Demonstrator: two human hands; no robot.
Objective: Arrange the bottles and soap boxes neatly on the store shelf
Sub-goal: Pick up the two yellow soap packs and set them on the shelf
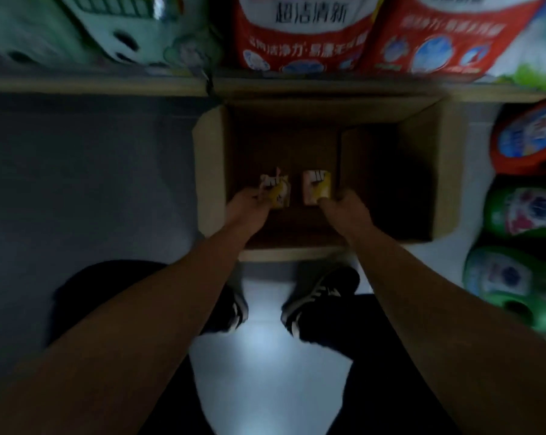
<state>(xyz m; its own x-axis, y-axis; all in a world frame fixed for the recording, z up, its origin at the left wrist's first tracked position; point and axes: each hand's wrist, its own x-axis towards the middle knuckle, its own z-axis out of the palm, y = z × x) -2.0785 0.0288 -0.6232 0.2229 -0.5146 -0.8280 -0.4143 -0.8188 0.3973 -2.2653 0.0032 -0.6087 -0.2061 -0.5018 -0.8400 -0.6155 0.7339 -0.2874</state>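
Two soap boxes [297, 189] in hands' grip, inside carton [422, 183]

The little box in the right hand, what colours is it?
Pink and yellow, with white marks on top; the box shows only in the head view, blurred.

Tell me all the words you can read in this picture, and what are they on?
"超洁清新": on the middle red bag on the shelf.
A white line below it has "净力" in it; the rest is too blurred.
Right red bag: white writing, too blurred.
Two small soap boxes held in the cardboard box: marks too small to read.
Green bottles and the red one at the right: labels too blurred.
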